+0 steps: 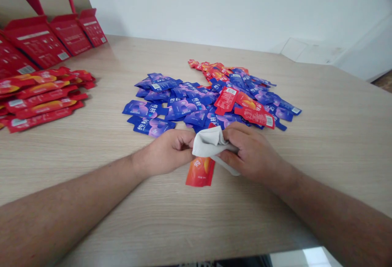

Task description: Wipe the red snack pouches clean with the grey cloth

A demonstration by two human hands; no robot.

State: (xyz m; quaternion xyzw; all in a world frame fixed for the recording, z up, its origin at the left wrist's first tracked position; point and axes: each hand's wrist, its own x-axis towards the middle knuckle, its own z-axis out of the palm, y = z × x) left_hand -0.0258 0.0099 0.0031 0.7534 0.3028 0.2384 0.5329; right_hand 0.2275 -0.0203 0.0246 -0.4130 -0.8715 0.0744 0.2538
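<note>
Two bare hands work near the middle of the desk point(309, 201), and they hold a soft grey cloth point(208, 143) between them. The left hand point(165, 153) has its fingers point(184, 139) curled in tight on one side of the cloth. The right hand point(252, 155) is wrapped over the other side, and a strip of the cloth pokes out under it. Both hands are shut on the cloth and sit close together. A red and orange packet point(199, 174) lies flat on the desk just under the cloth, with its top end hidden. Just past the hands is a big messy pile of blue and red packets point(190, 103), and the hands are very near it. The near edge of the desk is behind the hands, close to the person. The far edge runs along a white wall point(214, 10). Off to the left are rows of red packets point(39, 99), and red open boxes point(36, 42) stand at the far left corner. To the right, the wood of the desk goes on a long way past the right hand.
</note>
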